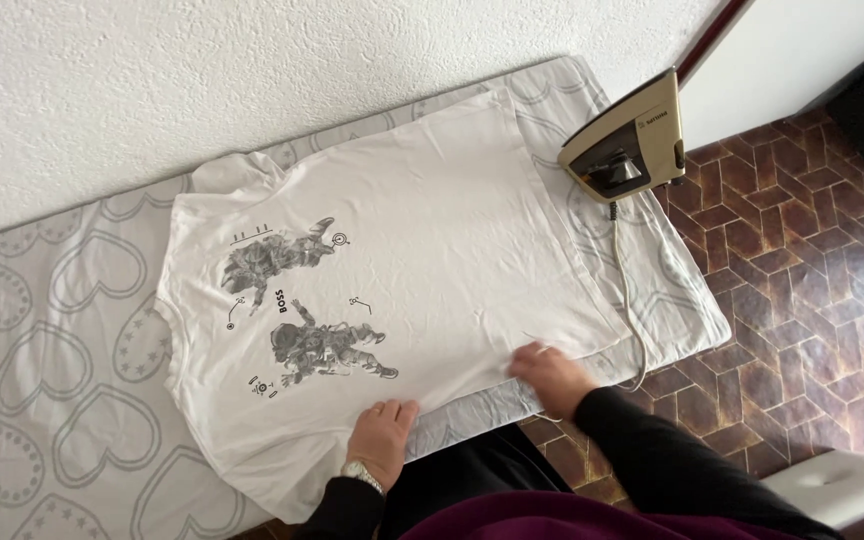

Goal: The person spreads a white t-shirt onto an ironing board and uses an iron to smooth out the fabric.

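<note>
T-shirt (392, 270) lies flat, collar pointing up-left, hem right.

Both hands are pressing flat on the near edge of a white printed T-shirt (402, 240) lying across the heart-patterned ironing board (52, 330), left hand (382, 435) and right hand (549, 375) apart, while a beige iron (627, 140) is standing upright at the board's far end.

Small dark label on the beige iron (635, 140) (standing upright), far right, no packages, signs, screens

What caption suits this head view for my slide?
Both hands, left and right, press a white printed T-shirt flat beside an upright iron.
</note>
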